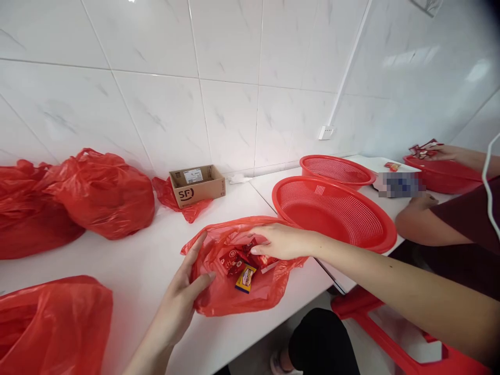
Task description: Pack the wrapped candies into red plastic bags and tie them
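Note:
A red plastic bag (219,304) lies wide open on the white table, with several small packets inside. Among them are a red packet with pale print (232,262) and a blue and yellow packet (246,278). My left hand (185,286) holds the bag's left rim, the thumb on the inner side and the index finger along the edge. From the right, my right hand (277,240) reaches over the rim into the bag. Its thumb and fingers close on red packets (250,246), partly hiding them.
Two red perforated baskets (375,237) stand to the right. A cardboard box (203,192) sits near the wall. Full red bags (113,203) line the left, with another bag (78,323) in front. At far right a co-worker's hand (445,152) holds packets over a red basin (449,179).

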A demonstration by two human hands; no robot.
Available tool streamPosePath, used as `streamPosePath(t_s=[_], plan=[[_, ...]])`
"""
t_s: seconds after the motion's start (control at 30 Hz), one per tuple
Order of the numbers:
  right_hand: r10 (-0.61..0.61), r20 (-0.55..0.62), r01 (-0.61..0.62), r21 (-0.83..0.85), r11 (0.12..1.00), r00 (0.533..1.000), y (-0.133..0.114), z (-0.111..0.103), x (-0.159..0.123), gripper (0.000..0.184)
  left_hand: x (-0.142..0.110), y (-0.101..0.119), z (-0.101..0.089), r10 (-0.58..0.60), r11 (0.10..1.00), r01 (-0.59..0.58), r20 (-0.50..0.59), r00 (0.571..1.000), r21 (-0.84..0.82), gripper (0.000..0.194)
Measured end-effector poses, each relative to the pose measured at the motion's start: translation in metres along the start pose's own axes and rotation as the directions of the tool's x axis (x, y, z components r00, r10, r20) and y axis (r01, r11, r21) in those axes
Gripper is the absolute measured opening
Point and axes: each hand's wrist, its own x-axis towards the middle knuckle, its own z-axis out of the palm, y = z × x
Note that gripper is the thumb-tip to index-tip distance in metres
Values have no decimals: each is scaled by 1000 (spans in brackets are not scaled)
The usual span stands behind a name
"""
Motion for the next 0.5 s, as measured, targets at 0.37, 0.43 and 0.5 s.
streamPosePath(t_s=[0.37,0.43,0.5], plan=[[-70,-76,61,-123,991,995,13,36,-14,40,-22,-1,1,104,931,-62,-100,989,361,73],[-133,-34,126,-165,978,991,10,51,-10,50,-16,-6,4,149,931,-88,-147,978,355,74],[-184,75,194,-146,970,980,9,57,-8,45,-8,-13,2,185,929,-105,-203,962,354,74]])
